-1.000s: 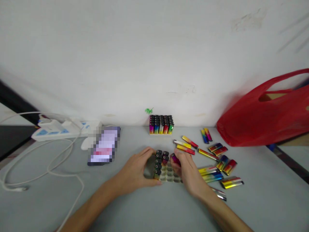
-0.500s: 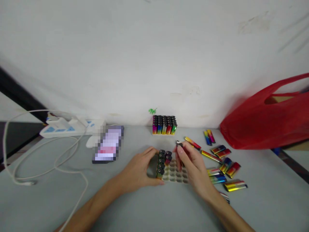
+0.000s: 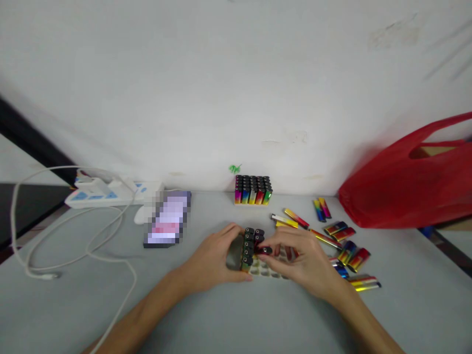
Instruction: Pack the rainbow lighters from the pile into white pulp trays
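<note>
My left hand (image 3: 212, 258) is curved around the left side of a pale tray (image 3: 271, 272) with round-edged slots, thumb at its near edge and fingers at the far edge. Black-topped lighters (image 3: 248, 248) stand upright in the tray's left column, with others beside them in the second column. Between the thumb and fingers of my right hand (image 3: 298, 258) is a dark red lighter (image 3: 264, 250), held over the second column. That hand hides part of the tray's right side.
A full block of lighters (image 3: 252, 190) stands by the wall. Loose lighters (image 3: 347, 252) lie to the right, before a red bag (image 3: 401, 187). At left are a phone (image 3: 167, 219), a power strip (image 3: 110, 192) and a white cable (image 3: 129, 275).
My right hand has moved left and down to the second column with a lighter in its fingers. A white-and-black lighter now shows lying behind the tray. My left hand keeps its hold.
</note>
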Demonstrator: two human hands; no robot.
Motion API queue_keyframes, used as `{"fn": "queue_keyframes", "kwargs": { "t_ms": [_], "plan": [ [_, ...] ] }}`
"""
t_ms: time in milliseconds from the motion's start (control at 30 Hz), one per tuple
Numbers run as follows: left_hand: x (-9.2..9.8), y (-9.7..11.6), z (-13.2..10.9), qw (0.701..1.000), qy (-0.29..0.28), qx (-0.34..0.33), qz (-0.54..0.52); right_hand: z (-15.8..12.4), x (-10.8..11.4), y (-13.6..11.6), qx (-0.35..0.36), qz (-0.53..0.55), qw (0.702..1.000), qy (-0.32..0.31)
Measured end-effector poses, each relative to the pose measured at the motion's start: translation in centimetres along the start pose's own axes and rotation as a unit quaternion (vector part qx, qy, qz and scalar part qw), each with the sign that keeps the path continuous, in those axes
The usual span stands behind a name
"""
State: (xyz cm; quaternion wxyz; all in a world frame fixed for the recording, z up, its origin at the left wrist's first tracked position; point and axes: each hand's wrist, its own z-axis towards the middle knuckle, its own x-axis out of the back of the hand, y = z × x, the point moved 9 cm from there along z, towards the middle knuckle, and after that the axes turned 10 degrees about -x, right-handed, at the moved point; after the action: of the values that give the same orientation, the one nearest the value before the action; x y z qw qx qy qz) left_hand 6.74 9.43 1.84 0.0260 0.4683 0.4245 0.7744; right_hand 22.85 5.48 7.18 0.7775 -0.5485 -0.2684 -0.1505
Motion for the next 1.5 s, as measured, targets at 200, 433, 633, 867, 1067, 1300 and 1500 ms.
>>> {"fn": "queue_keyframes", "kwargs": {
  "t_ms": [200,433,633,867,1067,1300,1500],
  "plan": [
    [0.2,0.2,0.0,1.0,0.005,-0.003,-0.003,-0.4,-0.1,0.8,-0.054,0.046,0.997,0.027],
    [0.1,0.1,0.0,1.0,-0.003,0.009,-0.013,-0.7,4.0,3.6,-0.143,-0.084,0.957,0.239],
    [0.2,0.1,0.1,1.0,-0.009,0.02,0.001,-0.9,6.9,9.2,-0.266,-0.409,0.835,0.253],
    [0.2,0.1,-0.1,1.0,-0.005,0.012,-0.001,-2.2,9.1,13.3,-0.318,-0.488,0.785,0.212],
    [0.2,0.2,0.0,1.0,-0.003,0.007,-0.005,-2.3,10.0,14.5,-0.349,-0.472,0.783,0.204],
    [0.2,0.2,0.0,1.0,-0.005,0.012,-0.003,-2.3,10.6,15.0,-0.354,-0.454,0.789,0.214],
    [0.3,0.2,0.1,1.0,-0.004,0.013,-0.006,-2.6,11.1,15.3,-0.351,-0.426,0.798,0.241]
  ]
}}
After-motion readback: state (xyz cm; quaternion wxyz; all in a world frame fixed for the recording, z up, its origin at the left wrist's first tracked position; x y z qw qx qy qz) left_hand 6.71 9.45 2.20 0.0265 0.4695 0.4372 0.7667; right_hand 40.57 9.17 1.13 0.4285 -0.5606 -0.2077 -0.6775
